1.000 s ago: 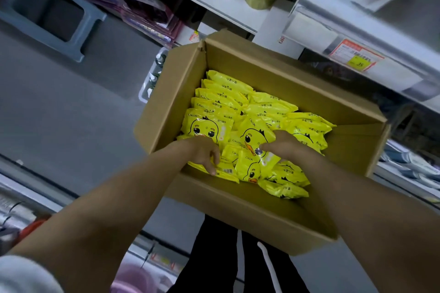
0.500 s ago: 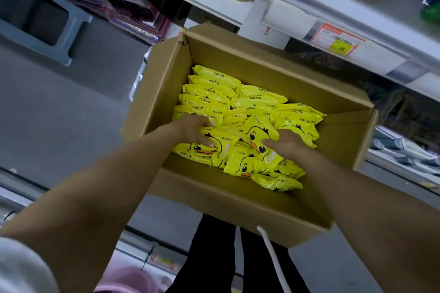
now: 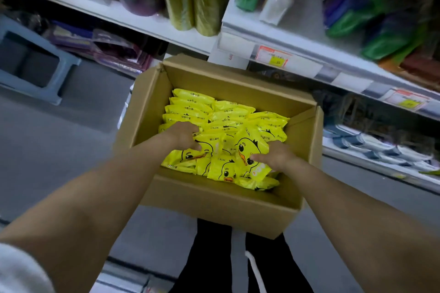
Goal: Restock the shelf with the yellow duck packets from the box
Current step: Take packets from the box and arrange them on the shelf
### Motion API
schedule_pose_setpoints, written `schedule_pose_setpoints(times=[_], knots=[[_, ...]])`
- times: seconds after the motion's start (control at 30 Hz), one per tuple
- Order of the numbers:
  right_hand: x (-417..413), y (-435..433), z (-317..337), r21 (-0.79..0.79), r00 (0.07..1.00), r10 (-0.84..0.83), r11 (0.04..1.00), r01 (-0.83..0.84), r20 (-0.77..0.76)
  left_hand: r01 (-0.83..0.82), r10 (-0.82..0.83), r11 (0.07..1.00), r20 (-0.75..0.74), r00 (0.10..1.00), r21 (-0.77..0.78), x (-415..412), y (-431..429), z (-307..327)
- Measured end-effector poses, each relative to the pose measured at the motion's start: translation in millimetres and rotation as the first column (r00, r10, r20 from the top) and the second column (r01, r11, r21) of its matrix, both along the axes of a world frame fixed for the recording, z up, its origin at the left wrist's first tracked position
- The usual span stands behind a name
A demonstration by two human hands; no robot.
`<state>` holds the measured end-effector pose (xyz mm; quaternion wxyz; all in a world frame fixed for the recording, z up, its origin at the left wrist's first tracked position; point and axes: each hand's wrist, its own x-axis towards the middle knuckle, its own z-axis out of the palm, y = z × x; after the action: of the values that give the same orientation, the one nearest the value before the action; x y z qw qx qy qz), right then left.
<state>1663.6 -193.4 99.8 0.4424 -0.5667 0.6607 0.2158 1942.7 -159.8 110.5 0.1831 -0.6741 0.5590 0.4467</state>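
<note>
Left hand: we saw it lying on the near-left packets; fingers pressed together and curled down over the far edge of a flat-lying packet; thumb laid along its printed face; fingertips tucked out of sight.
Right hand: thumb stretched leftward across the duck's face on a tilted packet; the other fingers curled behind that packet and hidden, so we read it as a pinch between thumb and fingers.
Yellow duck packets: all were inside the box; the far ones stood on edge in tidy rows, the near ones lay loose and overlapping under both hands; glossy, crinkled plastic film; soft pillow shapes; each printed with a black-outlined duck and an orange bill.
Cardboard box: plain brown corrugated board, matte; rectangular, flaps open; it sat in front of the person's legs, just beside the shelf edge.
Shelf: smooth white ledge above the box; an orange-and-yellow price tag on its front strip.
Green rolls: olive cylinders in shiny clear wrap, upright on the shelf.
Stool: blue-grey moulded plastic, on the grey floor, well apart from the box.
Trousers: black fabric; a white drawstring hung down over them.
</note>
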Motion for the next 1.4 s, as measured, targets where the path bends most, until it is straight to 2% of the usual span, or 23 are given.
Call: schedule_pose_setpoints(times=[0.13,0.37,0.47,0.53,0.63,0.73,0.87,1.0,1.33,1.4], knots=[[-17.8,-2.8,38.4,-0.080,0.999,0.040,0.996,-0.039,0.015,-0.066,0.067,0.998,-0.079,0.995,0.014,-10.6,-11.2,47.8],[-70.4,-10.4,111.5,-0.230,0.991,0.078,0.972,-0.050,0.111,-0.174,0.147,0.973,-0.175,0.974,-0.154,-67.9,-11.8,142.3],[-110.5,-7.8,138.2,-0.321,0.984,0.092,0.946,-0.039,0.152,-0.316,0.250,0.926,-0.295,0.922,-0.204,-110.8,-3.5,180.5],[-142.3,-3.3,151.6,-0.326,0.984,0.107,0.944,-0.054,0.146,-0.413,0.318,0.893,-0.397,0.861,-0.179,-144.2,6.0,202.2],[-191.9,1.1,168.4,-0.321,0.977,0.100,0.947,-0.034,0.189,-0.445,0.332,0.877,-0.438,0.835,-0.183,-188.4,10.6,216.6],[-246.5,4.0,192.6,-0.358,0.972,0.130,0.932,-0.052,0.196,-0.442,0.305,0.862,-0.443,0.843,-0.249,-243.8,11.7,246.6],[-312.1,1.3,224.5,-0.403,0.963,0.137,0.915,-0.033,0.233,-0.371,0.240,0.844,-0.346,0.907,-0.387,-306.0,6.8,287.6],[-367.2,-2.6,256.2,-0.441,0.953,0.168,0.897,-0.042,0.252,-0.378,0.230,0.830,-0.366,0.902,-0.410,-353.0,-7.2,323.7],[-445.2,-33.6,328.4,-0.448,0.895,0.048,0.877,0.175,0.444,-0.275,0.079,0.809,-0.368,0.927,-0.519,-429.5,-90.5,408.8],[-457.5,-43.1,341.7,-0.438,0.887,0.044,0.880,0.183,0.459,-0.301,0.071,0.816,-0.432,0.899,-0.494,-445.0,-113.5,419.3]])
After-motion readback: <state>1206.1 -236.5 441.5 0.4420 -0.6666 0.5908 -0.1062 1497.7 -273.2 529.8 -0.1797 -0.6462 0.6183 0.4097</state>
